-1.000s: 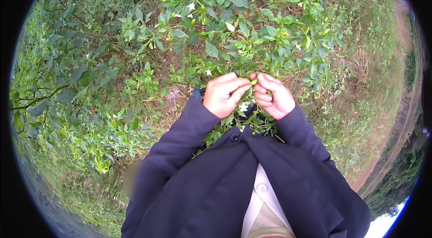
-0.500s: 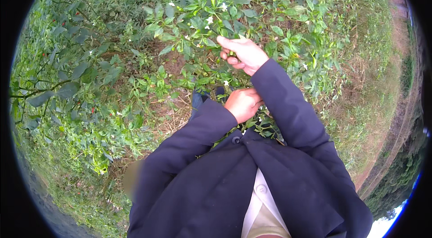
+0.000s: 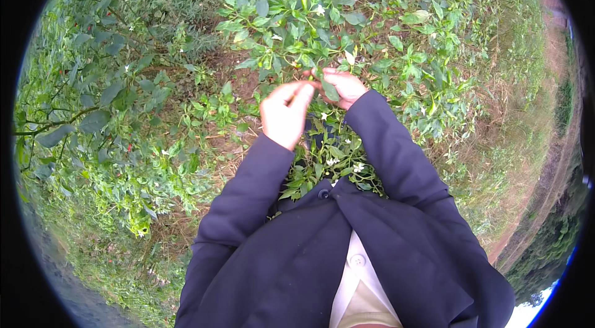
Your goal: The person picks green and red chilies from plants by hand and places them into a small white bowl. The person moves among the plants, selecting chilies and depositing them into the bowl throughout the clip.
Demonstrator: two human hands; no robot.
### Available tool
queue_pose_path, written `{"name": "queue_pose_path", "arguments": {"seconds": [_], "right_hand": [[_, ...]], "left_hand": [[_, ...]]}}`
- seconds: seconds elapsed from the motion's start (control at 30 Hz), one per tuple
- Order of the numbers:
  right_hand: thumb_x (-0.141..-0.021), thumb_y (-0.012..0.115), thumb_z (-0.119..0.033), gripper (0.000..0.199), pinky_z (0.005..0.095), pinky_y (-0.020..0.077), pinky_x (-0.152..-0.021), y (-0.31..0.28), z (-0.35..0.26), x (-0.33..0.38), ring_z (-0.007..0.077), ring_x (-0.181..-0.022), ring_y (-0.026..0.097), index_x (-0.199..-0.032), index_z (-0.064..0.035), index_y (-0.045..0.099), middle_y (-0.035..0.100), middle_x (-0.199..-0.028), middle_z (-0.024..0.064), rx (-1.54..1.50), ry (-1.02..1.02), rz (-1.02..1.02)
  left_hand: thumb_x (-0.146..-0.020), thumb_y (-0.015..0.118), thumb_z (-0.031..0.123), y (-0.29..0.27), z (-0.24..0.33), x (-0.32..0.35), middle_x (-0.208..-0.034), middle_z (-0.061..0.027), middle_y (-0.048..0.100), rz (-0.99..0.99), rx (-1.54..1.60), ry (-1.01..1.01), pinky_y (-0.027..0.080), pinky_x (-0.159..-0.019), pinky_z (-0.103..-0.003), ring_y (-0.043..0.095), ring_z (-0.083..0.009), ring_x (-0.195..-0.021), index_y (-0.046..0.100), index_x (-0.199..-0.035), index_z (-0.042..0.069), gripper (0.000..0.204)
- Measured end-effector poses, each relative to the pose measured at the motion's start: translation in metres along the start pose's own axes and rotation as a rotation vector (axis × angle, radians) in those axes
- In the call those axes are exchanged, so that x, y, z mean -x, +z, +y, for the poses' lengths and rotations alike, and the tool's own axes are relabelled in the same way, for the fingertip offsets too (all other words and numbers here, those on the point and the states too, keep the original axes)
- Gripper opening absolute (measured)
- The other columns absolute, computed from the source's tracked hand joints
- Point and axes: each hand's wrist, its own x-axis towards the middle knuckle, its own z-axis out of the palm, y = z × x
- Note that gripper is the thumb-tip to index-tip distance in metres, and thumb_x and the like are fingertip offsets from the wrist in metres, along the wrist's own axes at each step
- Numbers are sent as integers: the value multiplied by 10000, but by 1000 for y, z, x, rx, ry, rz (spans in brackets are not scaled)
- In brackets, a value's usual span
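Observation:
A chili plant point(image 3: 291, 24) with green leaves, small white flowers and slim green peppers stands in front of me. My left hand point(image 3: 286, 114) reaches up to its lower edge, thumb and fingers pinched together beside the other hand. What the pinch holds is too small and blurred to name. Close on the right, my right hand point(image 3: 344, 88) has its fingers curled round a leafy sprig of the plant. A green leaf point(image 3: 330, 90) lies across those fingers and partly hides them. Below both hands, leafy stems with white flowers point(image 3: 358, 167) stand against my dark jacket.
Darker pepper foliage point(image 3: 93, 120) with a few red peppers spreads on the left, one branch reaching in from the side. More pepper plants point(image 3: 434, 74) grow on the right. Beyond them run dry grass point(image 3: 496, 204) and a dirt path point(image 3: 545, 160).
My left hand has moved up and left from near my waist to meet the right hand. The right hand has shifted slightly right and down, and flowering stems below are uncovered.

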Motion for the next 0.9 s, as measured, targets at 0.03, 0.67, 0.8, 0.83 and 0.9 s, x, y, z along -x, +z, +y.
{"name": "queue_pose_path", "arguments": {"seconds": [0.03,0.67,0.8,0.83,0.9], "right_hand": [[-903,516,-176,248,179,389,-485,0,-2,4,51,-591,505,-1083,-21,587,589,-783,-19,-93,15,-20],[-833,634,-184,221,221,415,-638,28,-5,30,57,-708,507,-918,20,638,603,-786,4,560,-444,259],[-840,626,-172,199,215,420,-615,23,-7,32,63,-707,527,-898,18,635,601,-796,9,391,-476,215],[-834,635,-184,205,214,408,-582,20,-8,34,57,-674,518,-884,15,636,592,-767,4,333,-395,186],[-821,654,-208,218,213,385,-516,17,-9,36,44,-609,501,-856,7,639,574,-708,-6,224,-207,181]], "left_hand": [[-829,605,119,-8,-1,-14,-854,-54,656,30,-39,-160,458,-684,-232,575,-90,-740,665,-942,3,172],[-772,671,127,11,-18,-23,-630,-18,567,65,-296,1,412,-533,-241,479,-69,-571,652,-842,-1,147],[-801,649,160,8,-17,-29,-603,22,542,-21,-133,-30,376,-471,-223,448,-60,-504,661,-832,-3,166],[-819,641,184,0,-14,-35,-598,32,534,-40,252,-401,289,-403,-195,375,-33,-443,660,-864,3,187],[-823,643,184,4,-11,-45,-595,36,519,-20,389,-473,213,-372,-184,302,-16,-406,643,-910,2,202]]}}
